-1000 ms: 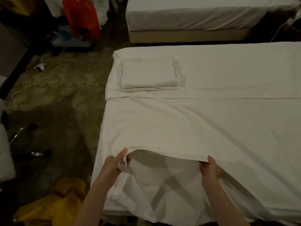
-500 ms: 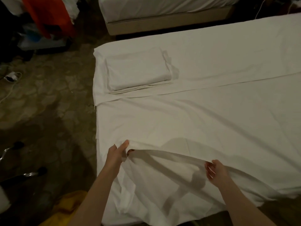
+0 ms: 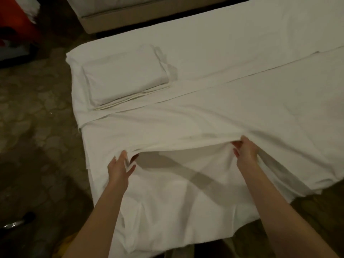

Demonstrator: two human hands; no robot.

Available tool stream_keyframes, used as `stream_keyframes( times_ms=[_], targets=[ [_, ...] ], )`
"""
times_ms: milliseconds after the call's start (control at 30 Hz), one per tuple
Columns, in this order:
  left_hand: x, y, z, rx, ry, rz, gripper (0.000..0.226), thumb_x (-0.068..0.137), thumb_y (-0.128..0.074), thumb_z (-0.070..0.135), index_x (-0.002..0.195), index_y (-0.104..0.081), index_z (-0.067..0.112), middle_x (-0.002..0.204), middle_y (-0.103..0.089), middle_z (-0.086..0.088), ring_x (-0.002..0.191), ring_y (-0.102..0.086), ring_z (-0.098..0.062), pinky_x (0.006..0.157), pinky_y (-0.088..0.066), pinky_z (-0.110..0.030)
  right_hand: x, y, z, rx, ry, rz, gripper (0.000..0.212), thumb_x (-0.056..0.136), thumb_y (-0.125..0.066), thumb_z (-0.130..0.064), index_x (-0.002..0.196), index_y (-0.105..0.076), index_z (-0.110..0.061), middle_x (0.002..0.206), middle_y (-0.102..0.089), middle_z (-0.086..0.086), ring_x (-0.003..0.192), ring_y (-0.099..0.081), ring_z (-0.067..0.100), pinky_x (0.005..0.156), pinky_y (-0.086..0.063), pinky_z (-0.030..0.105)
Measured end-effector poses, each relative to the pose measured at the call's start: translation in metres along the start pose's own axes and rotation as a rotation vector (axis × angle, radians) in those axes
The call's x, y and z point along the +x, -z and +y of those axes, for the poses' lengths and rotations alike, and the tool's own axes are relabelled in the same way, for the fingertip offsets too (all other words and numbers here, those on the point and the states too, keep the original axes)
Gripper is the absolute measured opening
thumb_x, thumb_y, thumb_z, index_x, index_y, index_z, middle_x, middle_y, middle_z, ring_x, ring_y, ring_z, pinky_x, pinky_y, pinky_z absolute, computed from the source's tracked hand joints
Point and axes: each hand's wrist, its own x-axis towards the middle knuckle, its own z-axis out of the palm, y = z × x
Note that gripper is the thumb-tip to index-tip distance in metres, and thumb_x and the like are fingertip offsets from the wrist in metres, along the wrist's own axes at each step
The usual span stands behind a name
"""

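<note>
A large white sheet (image 3: 214, 112) lies spread over the bed, its near edge lifted into a fold. My left hand (image 3: 119, 167) pinches that raised edge near the bed's left side, thumb on top. My right hand (image 3: 245, 152) grips the same edge further right, fingers curled into the cloth. Under the lifted edge a lower white layer (image 3: 176, 192) shows, crossed by the shadows of my arms. A folded white stack (image 3: 126, 75) rests at the bed's far left corner.
A second bed (image 3: 130, 13) stands beyond a dark gap at the top. Patterned floor (image 3: 37, 118) runs along the left. Something red (image 3: 16, 25) sits at the top left, a bit of yellow cloth (image 3: 67, 243) at the bottom edge.
Both hands have carried the sheet's lifted edge further up the bed. The view has swung so the bed lies slanted, and the right hand sits higher than the left.
</note>
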Motion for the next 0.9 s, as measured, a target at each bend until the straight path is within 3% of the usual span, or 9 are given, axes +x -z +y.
stream_keyframes(
  times_ms=[133, 200, 333, 400, 500, 633, 800, 900],
  targets=[
    [0.004, -0.004, 0.002, -0.038, -0.052, 0.010, 0.050, 0.098, -0.053, 0.024, 0.142, -0.036, 0.010, 0.134, -0.054, -0.013, 0.108, -0.063, -0.020, 0.087, -0.051, -0.041, 0.005, -0.042, -0.043, -0.091, 0.204, -0.113, 0.027, 0.095, -0.052, -0.018, 0.068, -0.050, -0.018, 0.075, -0.059, 0.001, 0.066, -0.053, 0.010, 0.071, -0.041, 0.027],
    [0.000, -0.005, -0.003, -0.054, -0.055, 0.019, 0.037, 0.100, -0.047, 0.025, 0.134, -0.043, 0.011, 0.131, -0.056, -0.011, 0.102, -0.065, -0.016, 0.088, -0.049, -0.040, 0.009, -0.056, -0.052, -0.216, 0.283, -0.173, 0.030, 0.097, -0.050, -0.021, 0.067, -0.052, -0.016, 0.075, -0.059, 0.002, 0.066, -0.051, 0.011, 0.067, -0.039, 0.026],
    [-0.017, -0.013, -0.038, -0.074, 0.110, 0.001, 0.013, 0.100, -0.046, 0.030, 0.108, -0.054, 0.022, 0.117, -0.056, -0.003, 0.097, -0.061, -0.018, 0.092, -0.046, -0.044, 0.022, -0.051, -0.023, -0.527, 0.285, -0.414, 0.026, 0.100, -0.044, -0.020, 0.096, -0.067, -0.009, 0.093, -0.058, 0.007, 0.091, -0.051, 0.019, 0.077, -0.036, 0.025],
    [-0.027, -0.025, -0.067, -0.005, 0.215, -0.060, 0.014, 0.100, -0.042, 0.031, 0.094, -0.053, 0.025, 0.121, -0.051, -0.004, 0.091, -0.057, -0.018, 0.087, -0.043, -0.044, 0.035, -0.028, 0.004, -0.718, 0.223, -0.532, 0.025, 0.101, -0.042, -0.020, 0.100, -0.065, -0.008, 0.102, -0.062, 0.011, 0.104, -0.053, 0.023, 0.084, -0.038, 0.027],
    [-0.048, -0.056, -0.110, 0.132, 0.327, -0.120, 0.015, 0.101, -0.040, 0.021, 0.094, -0.053, 0.020, 0.124, -0.051, -0.007, 0.102, -0.056, -0.027, 0.087, -0.041, -0.042, 0.053, 0.025, 0.043, -1.052, 0.090, -0.658, 0.044, 0.100, -0.046, -0.023, 0.139, -0.044, -0.002, 0.146, -0.042, 0.015, 0.134, -0.040, 0.026, 0.108, -0.029, 0.028],
    [-0.087, -0.125, -0.148, 0.467, 0.250, -0.208, 0.018, 0.099, -0.048, 0.018, 0.116, -0.054, 0.013, 0.117, -0.061, -0.008, 0.103, -0.059, -0.026, 0.085, -0.045, -0.038, 0.075, 0.088, 0.044, -1.240, 0.000, -0.738, 0.055, 0.099, -0.047, -0.027, 0.146, -0.031, -0.006, 0.152, -0.033, 0.013, 0.136, -0.038, 0.027, 0.110, -0.031, 0.032],
    [-0.132, -0.215, -0.178, 0.857, 0.085, -0.414, 0.022, 0.094, -0.054, 0.017, 0.115, -0.059, 0.016, 0.109, -0.065, -0.004, 0.087, -0.062, -0.016, 0.074, -0.044, -0.030, 0.103, 0.108, -0.022, -1.248, 0.369, -0.631, 0.044, 0.097, -0.047, -0.027, 0.137, -0.042, -0.009, 0.139, -0.048, 0.012, 0.126, -0.047, 0.027, 0.099, -0.037, 0.032],
    [-0.152, -0.255, -0.193, 1.039, -0.050, -0.517, 0.029, 0.093, -0.054, 0.018, 0.122, -0.057, 0.015, 0.111, -0.064, -0.004, 0.090, -0.062, -0.015, 0.068, -0.045, -0.026, 0.116, 0.119, -0.053, -1.155, 0.491, -0.555, 0.039, 0.098, -0.045, -0.028, 0.133, -0.045, -0.011, 0.133, -0.049, 0.008, 0.120, -0.049, 0.025, 0.096, -0.039, 0.033]
  ],
)
